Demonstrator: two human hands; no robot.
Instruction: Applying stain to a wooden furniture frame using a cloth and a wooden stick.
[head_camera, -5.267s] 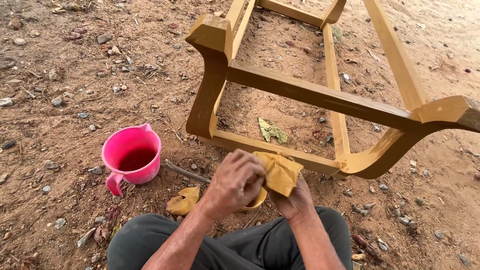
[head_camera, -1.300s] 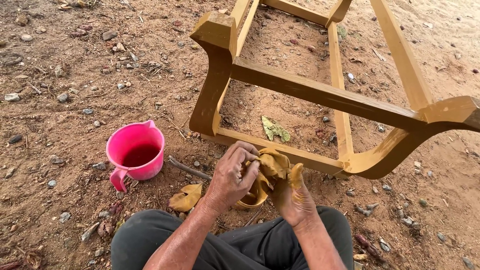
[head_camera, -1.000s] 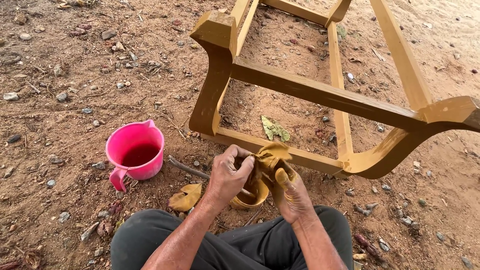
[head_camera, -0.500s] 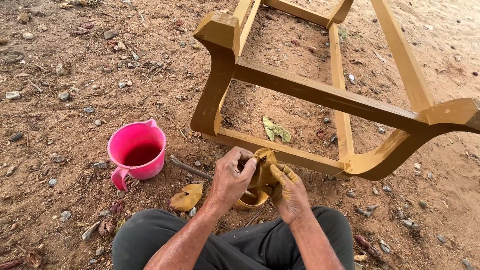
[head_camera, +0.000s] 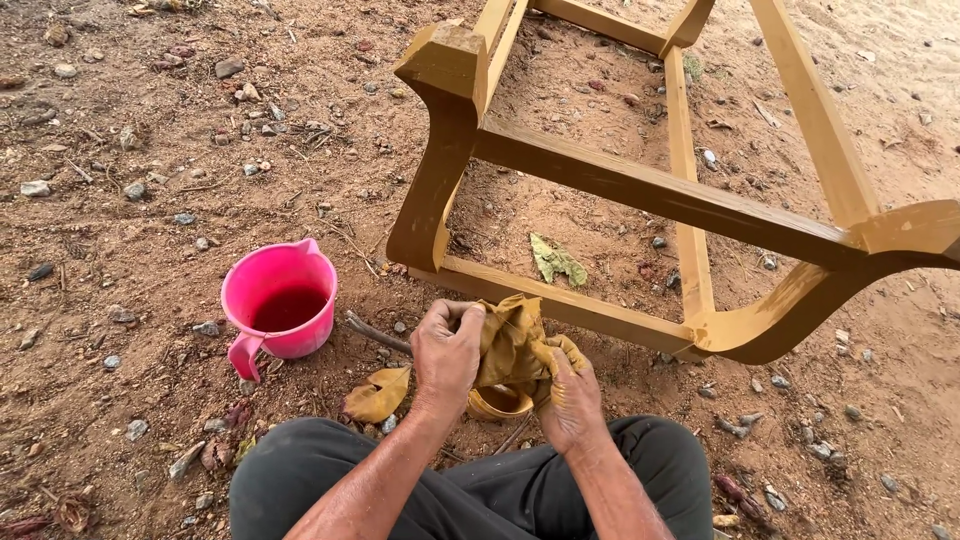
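I sit on bare earth in dark trousers. My left hand (head_camera: 447, 352) and my right hand (head_camera: 570, 395) both grip a stained yellow-brown cloth (head_camera: 512, 340), bunched between them just above my knees. Under the cloth sits a small round container (head_camera: 500, 403) with yellow-brown contents, partly hidden. Right beyond my hands stands an upturned wooden furniture frame (head_camera: 640, 190), coated yellow-brown, its nearest low rail a hand's width from the cloth.
A pink plastic jug (head_camera: 277, 305) holding dark red liquid stands to the left of my left hand. A dry yellow leaf (head_camera: 378, 395) and a thin stick (head_camera: 378, 333) lie between jug and hands. Stones and leaves litter the reddish dirt all around.
The cloth, spread looser over my right hand earlier, is now bunched tighter between both hands, which have drawn closer together. Jug and frame have not moved.
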